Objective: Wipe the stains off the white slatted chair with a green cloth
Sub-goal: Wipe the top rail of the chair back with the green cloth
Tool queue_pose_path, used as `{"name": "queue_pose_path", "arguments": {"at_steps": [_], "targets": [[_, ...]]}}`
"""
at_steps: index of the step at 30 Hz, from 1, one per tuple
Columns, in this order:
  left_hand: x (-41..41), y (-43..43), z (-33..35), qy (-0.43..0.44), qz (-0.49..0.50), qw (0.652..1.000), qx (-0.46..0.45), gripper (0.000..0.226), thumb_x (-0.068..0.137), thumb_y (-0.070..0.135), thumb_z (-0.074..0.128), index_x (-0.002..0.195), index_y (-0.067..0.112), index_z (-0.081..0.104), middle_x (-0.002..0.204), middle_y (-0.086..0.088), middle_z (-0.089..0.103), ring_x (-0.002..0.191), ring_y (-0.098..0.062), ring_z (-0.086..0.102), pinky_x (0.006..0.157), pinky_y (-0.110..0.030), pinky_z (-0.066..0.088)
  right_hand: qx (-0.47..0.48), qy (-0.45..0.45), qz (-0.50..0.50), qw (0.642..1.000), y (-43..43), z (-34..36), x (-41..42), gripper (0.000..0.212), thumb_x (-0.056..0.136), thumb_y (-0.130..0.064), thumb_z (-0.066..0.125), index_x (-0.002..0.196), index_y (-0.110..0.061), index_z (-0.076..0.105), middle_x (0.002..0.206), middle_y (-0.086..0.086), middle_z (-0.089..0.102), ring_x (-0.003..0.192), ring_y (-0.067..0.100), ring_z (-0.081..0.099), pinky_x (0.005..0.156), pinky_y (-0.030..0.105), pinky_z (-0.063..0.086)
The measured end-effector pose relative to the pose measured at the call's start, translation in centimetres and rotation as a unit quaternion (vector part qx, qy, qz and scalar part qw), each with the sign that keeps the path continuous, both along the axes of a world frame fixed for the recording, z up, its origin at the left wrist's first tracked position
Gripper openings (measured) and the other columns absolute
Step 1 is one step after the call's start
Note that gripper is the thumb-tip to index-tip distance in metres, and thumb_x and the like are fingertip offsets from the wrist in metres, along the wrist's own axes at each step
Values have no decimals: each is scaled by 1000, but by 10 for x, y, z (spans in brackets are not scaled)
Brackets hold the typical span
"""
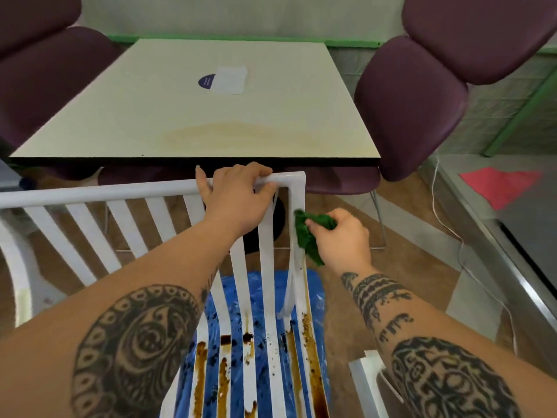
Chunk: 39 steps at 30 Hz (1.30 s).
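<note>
The white slatted chair (99, 191) fills the lower half of the view, its top rail running left to right. My left hand (238, 196) grips that rail near its right corner. My right hand (340, 236) holds a crumpled green cloth (307, 236) against the chair's right upright, just below the corner. Brown stains (313, 351) streak the lower slats, thickest on the right-hand ones, with dark blobs in the middle.
A blue plastic sheet (271, 297) lies under the slats. Beyond the chair stands a cream table (211, 116) with a paper and purple sticker on it. Purple chairs (416, 95) flank the table. A metal counter (512, 236) with a red paper runs along the right.
</note>
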<state>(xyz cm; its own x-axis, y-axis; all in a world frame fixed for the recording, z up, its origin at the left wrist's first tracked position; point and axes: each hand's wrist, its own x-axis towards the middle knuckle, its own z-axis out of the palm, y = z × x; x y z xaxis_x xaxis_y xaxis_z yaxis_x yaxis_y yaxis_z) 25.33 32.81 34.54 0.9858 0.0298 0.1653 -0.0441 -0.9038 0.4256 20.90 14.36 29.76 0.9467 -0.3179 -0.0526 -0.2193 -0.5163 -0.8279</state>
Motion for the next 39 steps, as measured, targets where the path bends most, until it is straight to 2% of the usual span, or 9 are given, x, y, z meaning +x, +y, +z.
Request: {"name": "queue_pose_path", "arguments": {"at_steps": [4,7,15,20,24,27,31,35,39], "targets": [[1,0,-4,-13,-1,1000,-6,30,101,52,45,126,43,58,100,18,47,135,-23,38,120,-57,-15,87,-99,-8,991,9,21,17,19,86,-44,76,88,-28,67,83,-10,70,80,9,68,66,28,56],[1,0,-5,-17,6,1000,-3,30,100,52,45,127,43,57,100,17,47,137,-23,36,119,-56,-15,79,-103,16,991,24,13,26,27,81,-40,81,90,-23,63,91,-5,68,83,9,65,65,23,52],[-1,-2,-9,-30,10,999,-4,31,99,49,47,127,41,57,101,15,49,136,-23,36,120,-56,-15,27,35,61,997,7,-42,-17,32,82,-33,82,75,-23,53,80,-3,65,75,12,64,56,21,49],[-3,-1,-8,-24,3,1000,-6,31,99,50,46,128,42,56,104,15,51,136,-22,36,120,-57,-15,-57,232,97,966,-6,-43,-10,37,81,-38,82,106,-14,68,105,8,70,90,21,67,62,24,51],[-3,0,-10,-29,-1,1000,-2,32,99,50,47,129,42,56,104,16,49,138,-23,35,120,-56,-16,37,94,25,995,1,-30,-6,12,88,-27,75,88,-19,67,89,1,69,73,11,62,51,18,47],[-2,1,-14,-34,-5,999,6,34,98,50,47,130,40,55,104,14,48,138,-24,34,119,-56,-16,69,59,35,995,11,-39,-23,23,86,-29,79,77,-26,59,81,-7,64,72,4,60,50,11,45],[-3,0,-15,-39,-7,999,18,36,97,51,46,129,37,55,105,13,48,140,-25,33,119,-59,-15,7,138,76,988,1,-67,-59,20,83,-30,82,88,-22,65,89,-2,70,79,14,68,61,22,57],[-3,0,-13,-30,-11,999,29,37,96,52,44,129,37,54,111,10,53,139,-26,34,119,-60,-14,-68,264,137,952,-12,-82,-75,25,84,-30,79,82,-10,65,83,9,70,72,18,63,51,23,45],[-4,2,-13,-23,-23,999,34,39,97,52,44,132,37,52,119,6,55,141,-26,32,119,-60,-14,-14,215,81,973,-16,-67,-61,19,87,-24,74,76,-14,62,76,4,67,72,19,66,50,23,49]]}}
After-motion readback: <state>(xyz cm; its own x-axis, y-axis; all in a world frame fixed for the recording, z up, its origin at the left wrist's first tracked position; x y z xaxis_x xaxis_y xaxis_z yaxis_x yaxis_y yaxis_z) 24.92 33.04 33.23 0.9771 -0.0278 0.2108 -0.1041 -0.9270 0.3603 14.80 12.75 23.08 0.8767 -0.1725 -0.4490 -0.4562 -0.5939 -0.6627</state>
